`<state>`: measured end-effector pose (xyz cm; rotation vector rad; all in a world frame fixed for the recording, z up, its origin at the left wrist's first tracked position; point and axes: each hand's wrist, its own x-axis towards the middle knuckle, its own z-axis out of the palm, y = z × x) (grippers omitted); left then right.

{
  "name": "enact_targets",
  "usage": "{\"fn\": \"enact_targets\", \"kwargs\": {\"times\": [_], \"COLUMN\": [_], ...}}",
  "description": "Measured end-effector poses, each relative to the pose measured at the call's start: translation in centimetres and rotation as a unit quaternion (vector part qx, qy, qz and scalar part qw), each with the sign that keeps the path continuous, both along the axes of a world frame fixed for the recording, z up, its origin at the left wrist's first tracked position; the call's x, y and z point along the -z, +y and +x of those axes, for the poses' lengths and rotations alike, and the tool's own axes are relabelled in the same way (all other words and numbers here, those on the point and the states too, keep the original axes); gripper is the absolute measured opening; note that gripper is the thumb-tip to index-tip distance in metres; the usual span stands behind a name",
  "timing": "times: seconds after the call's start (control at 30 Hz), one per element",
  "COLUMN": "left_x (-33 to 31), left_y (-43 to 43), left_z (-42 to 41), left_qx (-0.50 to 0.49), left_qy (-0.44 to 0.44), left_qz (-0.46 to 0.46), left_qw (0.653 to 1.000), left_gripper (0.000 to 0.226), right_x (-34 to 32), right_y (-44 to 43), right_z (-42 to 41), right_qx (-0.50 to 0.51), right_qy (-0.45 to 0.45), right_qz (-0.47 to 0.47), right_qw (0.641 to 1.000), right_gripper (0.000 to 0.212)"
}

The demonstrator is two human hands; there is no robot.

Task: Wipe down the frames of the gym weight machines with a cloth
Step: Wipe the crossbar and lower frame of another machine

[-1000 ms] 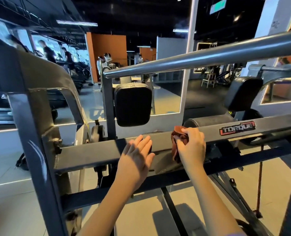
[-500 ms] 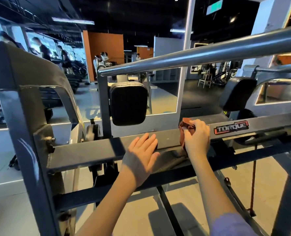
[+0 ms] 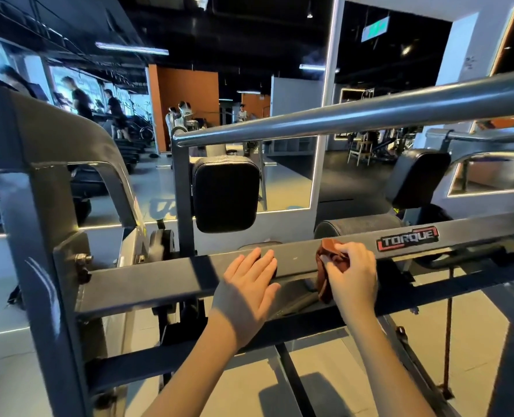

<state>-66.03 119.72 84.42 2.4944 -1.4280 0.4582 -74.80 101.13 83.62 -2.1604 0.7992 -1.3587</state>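
A grey steel crossbar [image 3: 159, 281] of a weight machine runs from lower left to upper right in front of me, with a red and black TORQUE badge [image 3: 407, 238] on it. My left hand [image 3: 248, 291] rests flat on the bar, fingers straight. To its right, my right hand [image 3: 353, 276] grips a bunched reddish-brown cloth [image 3: 328, 266] and holds it against the bar just left of the badge. Part of the cloth hangs down below the bar.
A round chrome rail [image 3: 355, 114] crosses above the bar. Black pads [image 3: 225, 197] [image 3: 415, 176] stand behind it, a grey upright [image 3: 39, 266] at left. A lower crossbar [image 3: 189, 353] lies under my arms. People on treadmills [image 3: 81, 100] are far left, reflected in mirrors.
My right hand has slid the cloth rightward along the bar toward the TORQUE badge. My left hand has shifted a little right on the bar and stays flat.
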Motion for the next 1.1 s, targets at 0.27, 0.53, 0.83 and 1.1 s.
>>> {"fn": "enact_targets", "kwargs": {"times": [0.27, 0.53, 0.83, 1.1], "left_x": [0.7, -0.1, -1.7, 0.5], "left_y": [0.0, 0.2, 0.5, 5.1], "left_z": [0.1, -0.2, 0.0, 1.6], "left_qx": [-0.006, 0.003, -0.050, -0.005], "left_qy": [-0.036, -0.040, 0.003, -0.014], "left_qz": [0.004, 0.029, 0.101, -0.054], "left_qw": [0.999, 0.999, 0.994, 0.998], "left_gripper": [0.066, 0.083, 0.054, 0.090], "right_x": [0.4, -2.0, -2.1, -0.4], "right_y": [1.3, 1.5, 1.3, 2.2], "right_z": [0.9, 3.6, 4.8, 3.5], "right_qx": [-0.006, 0.012, -0.023, -0.079], "right_qy": [-0.003, 0.006, 0.003, -0.005], "right_qz": [0.006, 0.011, 0.001, -0.066], "right_qw": [1.000, 1.000, 1.000, 0.995], "right_gripper": [0.027, 0.023, 0.031, 0.029]}}
